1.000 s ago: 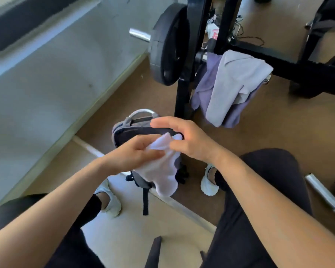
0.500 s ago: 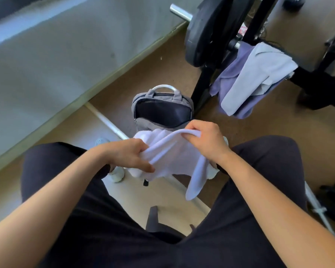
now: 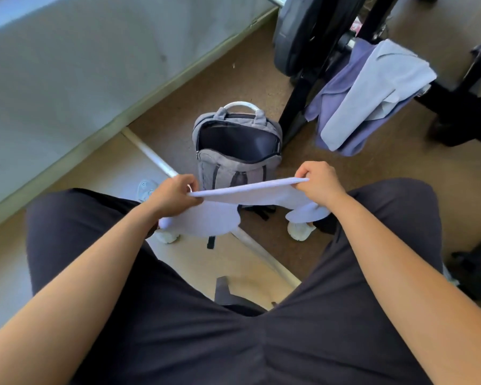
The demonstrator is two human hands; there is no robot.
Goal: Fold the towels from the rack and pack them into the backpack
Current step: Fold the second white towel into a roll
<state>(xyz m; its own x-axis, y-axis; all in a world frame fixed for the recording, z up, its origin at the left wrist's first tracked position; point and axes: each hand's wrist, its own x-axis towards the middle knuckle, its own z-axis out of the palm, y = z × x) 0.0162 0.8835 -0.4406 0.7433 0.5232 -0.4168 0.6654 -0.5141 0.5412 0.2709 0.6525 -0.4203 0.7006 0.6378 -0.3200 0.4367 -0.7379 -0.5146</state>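
A white towel (image 3: 245,194) is stretched flat between my hands above my knees. My left hand (image 3: 174,197) pinches its left edge and my right hand (image 3: 320,183) pinches its right edge; the corners droop below. Just beyond it on the brown floor stands a grey backpack (image 3: 220,162), upright, with its top zipped open and a dark inside showing. On the black rack (image 3: 300,107) at the upper right hang a purple towel (image 3: 336,90) and a pale grey towel (image 3: 372,87) draped over it.
A black weight plate (image 3: 303,31) sits on the rack's bar beside the towels. A grey wall (image 3: 67,65) runs along the left. A pale floor strip (image 3: 156,159) crosses between my white shoes (image 3: 300,232). My dark-trousered legs fill the foreground.
My hands have moved apart and pulled the bunched white towel out into a taut flat span. The view has tilted down and nearer to my lap.
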